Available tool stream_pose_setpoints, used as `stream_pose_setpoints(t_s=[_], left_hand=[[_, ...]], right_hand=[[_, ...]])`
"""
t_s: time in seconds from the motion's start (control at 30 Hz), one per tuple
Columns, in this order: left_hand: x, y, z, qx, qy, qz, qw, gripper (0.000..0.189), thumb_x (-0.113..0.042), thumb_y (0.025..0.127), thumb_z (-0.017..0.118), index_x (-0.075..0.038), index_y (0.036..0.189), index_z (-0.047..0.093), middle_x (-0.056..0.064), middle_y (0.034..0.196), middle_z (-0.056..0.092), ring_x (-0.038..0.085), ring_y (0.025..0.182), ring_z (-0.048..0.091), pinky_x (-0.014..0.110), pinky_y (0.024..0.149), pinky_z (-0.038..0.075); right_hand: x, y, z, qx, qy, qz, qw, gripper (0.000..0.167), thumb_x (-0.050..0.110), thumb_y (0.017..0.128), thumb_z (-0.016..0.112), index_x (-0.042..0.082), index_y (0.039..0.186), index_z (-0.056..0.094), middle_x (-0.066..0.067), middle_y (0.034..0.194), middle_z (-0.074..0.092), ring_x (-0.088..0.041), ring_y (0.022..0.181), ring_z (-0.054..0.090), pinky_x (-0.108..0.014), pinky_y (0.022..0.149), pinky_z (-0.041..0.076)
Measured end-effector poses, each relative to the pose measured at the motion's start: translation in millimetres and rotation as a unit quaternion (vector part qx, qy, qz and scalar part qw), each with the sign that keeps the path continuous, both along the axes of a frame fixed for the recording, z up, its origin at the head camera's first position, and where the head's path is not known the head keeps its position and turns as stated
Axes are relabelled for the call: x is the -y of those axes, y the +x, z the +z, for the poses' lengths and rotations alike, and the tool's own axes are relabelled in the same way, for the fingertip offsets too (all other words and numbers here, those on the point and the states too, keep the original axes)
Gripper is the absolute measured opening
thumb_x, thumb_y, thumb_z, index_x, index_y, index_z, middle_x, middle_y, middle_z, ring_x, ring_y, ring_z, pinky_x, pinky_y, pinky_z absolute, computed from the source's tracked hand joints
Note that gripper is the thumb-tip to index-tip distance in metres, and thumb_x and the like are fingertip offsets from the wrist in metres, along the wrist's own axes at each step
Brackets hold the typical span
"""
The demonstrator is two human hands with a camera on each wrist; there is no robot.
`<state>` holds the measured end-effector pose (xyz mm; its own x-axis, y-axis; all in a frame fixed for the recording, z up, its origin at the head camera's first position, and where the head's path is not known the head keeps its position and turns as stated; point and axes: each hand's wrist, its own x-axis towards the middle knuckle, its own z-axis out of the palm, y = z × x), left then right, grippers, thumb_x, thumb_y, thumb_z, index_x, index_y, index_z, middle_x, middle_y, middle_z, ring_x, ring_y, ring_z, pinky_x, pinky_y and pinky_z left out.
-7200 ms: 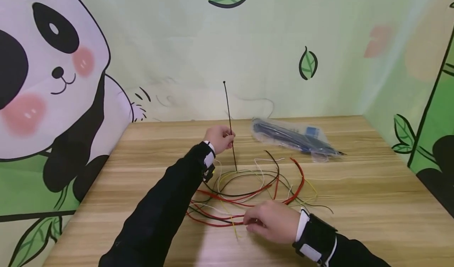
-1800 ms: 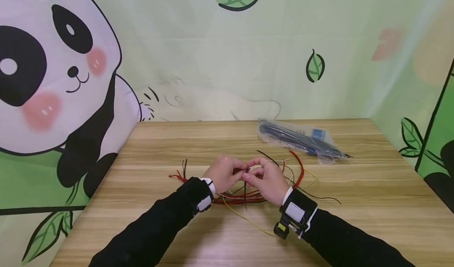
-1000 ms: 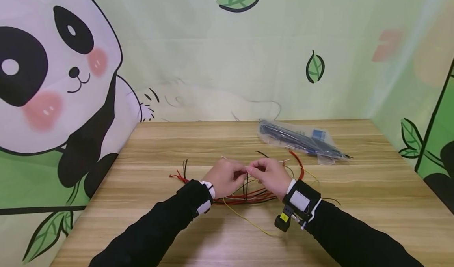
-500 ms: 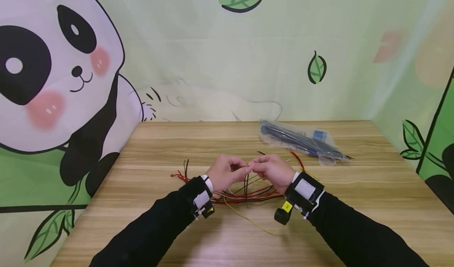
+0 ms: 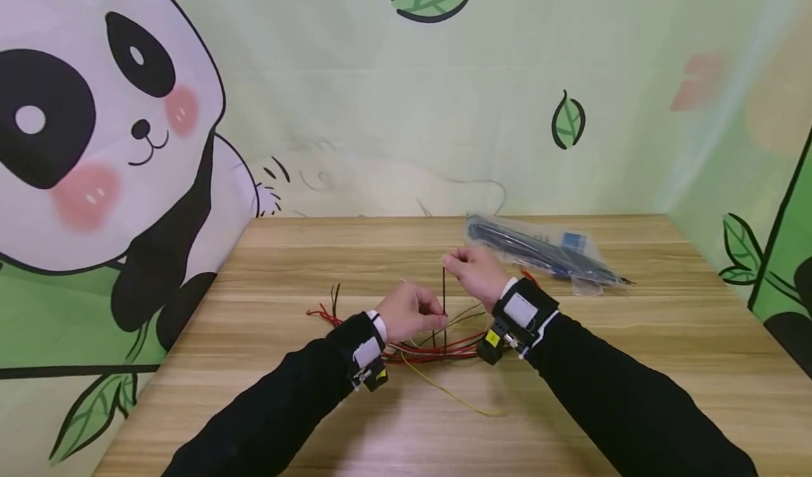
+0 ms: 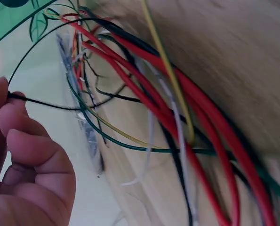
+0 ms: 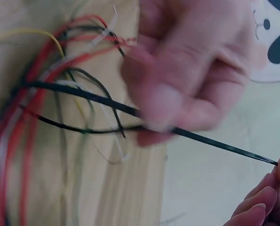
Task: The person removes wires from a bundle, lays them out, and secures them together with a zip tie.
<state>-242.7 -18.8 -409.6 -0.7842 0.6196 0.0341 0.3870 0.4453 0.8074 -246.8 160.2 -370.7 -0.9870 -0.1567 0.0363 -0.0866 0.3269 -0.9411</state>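
A black cable tie (image 5: 444,290) is looped round a bundle of red, black, white, yellow and green wires (image 5: 419,356) on the table. My left hand (image 5: 411,313) pinches the tie just above the bundle, where its two strands meet. Higher up, my right hand (image 5: 477,274) pinches the tail's end between thumb and finger. The tail (image 7: 224,146) runs taut between both hands in the right wrist view. In the left wrist view the loop is still wide around the wires (image 6: 205,113). The tie's head is mostly covered by the left fingers.
A clear plastic bag (image 5: 539,248) of black cable ties lies at the back right of the wooden table (image 5: 285,251). Red and black wire ends (image 5: 330,315) stick out at left. A yellow wire (image 5: 453,396) strays toward the front edge.
Earlier the left hand held the straight tie upright; then both hands met over the bundle with the tie looped round it. Now the right hand has risen away, drawing the tail up.
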Motion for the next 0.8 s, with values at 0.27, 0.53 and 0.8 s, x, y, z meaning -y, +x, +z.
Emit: stream_pose_setpoints(t_s=[0.27, 0.53, 0.8], left_hand=[[1.7, 1.9, -14.4, 0.046, -0.021, -0.002, 0.9987, 0.011, -0.003, 0.090, 0.075, 0.002, 0.081, 0.076, -0.008, 0.059, 0.057, 0.004, 0.055, 0.051, 0.019, 0.053, 0.040], [8.1, 0.3, -15.4, 0.076, -0.009, 0.022, 0.9968, 0.007, -0.003, 0.090, 0.073, 0.003, 0.088, 0.073, -0.003, 0.067, 0.064, 0.006, 0.062, 0.057, 0.021, 0.058, 0.047], [7.5, -3.8, -19.3, 0.096, -0.004, 0.062, 0.9935, 0.013, -0.009, 0.095, 0.070, 0.004, 0.093, 0.075, 0.005, 0.075, 0.070, 0.009, 0.061, 0.061, 0.021, 0.058, 0.049]], right_hand=[[3, -28.7, 4.1, -0.030, -0.003, -0.090, 0.9955, 0.027, 0.013, 0.102, 0.057, -0.004, 0.083, 0.062, 0.001, 0.068, 0.043, -0.013, 0.062, 0.041, -0.023, 0.056, 0.034], [-1, -1.6, -34.4, 0.058, 0.051, 0.062, 0.9951, 0.024, 0.010, 0.100, 0.065, -0.011, 0.110, 0.069, -0.007, 0.081, 0.066, -0.014, 0.071, 0.063, -0.027, 0.065, 0.055], [-1, 13.8, -55.7, -0.016, 0.125, 0.083, 0.9886, 0.016, 0.013, 0.098, 0.067, 0.000, 0.091, 0.074, -0.009, 0.076, 0.071, -0.015, 0.068, 0.065, -0.023, 0.059, 0.048]])
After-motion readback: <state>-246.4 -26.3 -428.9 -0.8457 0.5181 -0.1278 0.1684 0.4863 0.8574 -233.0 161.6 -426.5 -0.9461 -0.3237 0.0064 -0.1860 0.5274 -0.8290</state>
